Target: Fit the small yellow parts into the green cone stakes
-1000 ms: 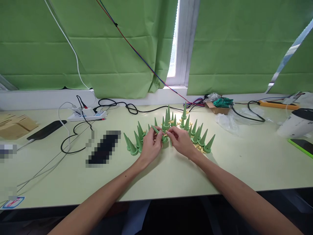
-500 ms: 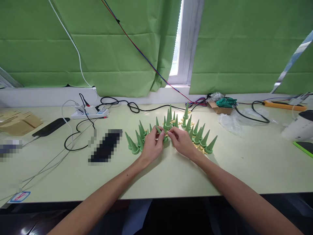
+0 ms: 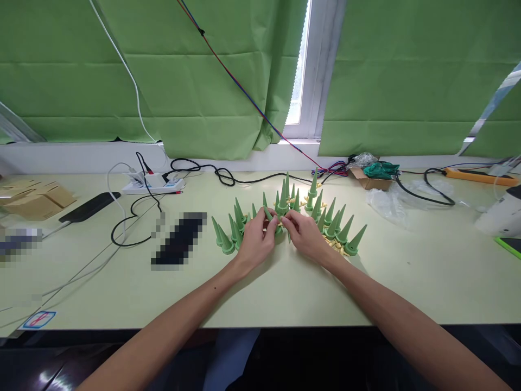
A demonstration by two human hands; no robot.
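My left hand is closed on a small green cone, which tilts up to the left between thumb and fingers. Close against it, my right hand pinches a small pale yellow piece at the cone's base end; the fingertips hide most of it. Around both hands stand many upright green cones with round bases, such as one cone at the right and another cone at the left. Small yellow pieces lie among the right-hand cones.
Left of the cones lies a dark, pixelated flat object. A white power strip and black cables run along the back. Behind to the right sits a small cardboard box with green plastic, beside a clear plastic bag.
The whole view has shifted slightly, so things appear a little further right. Both hands keep nearly the same pose, fingertips together at the cone.
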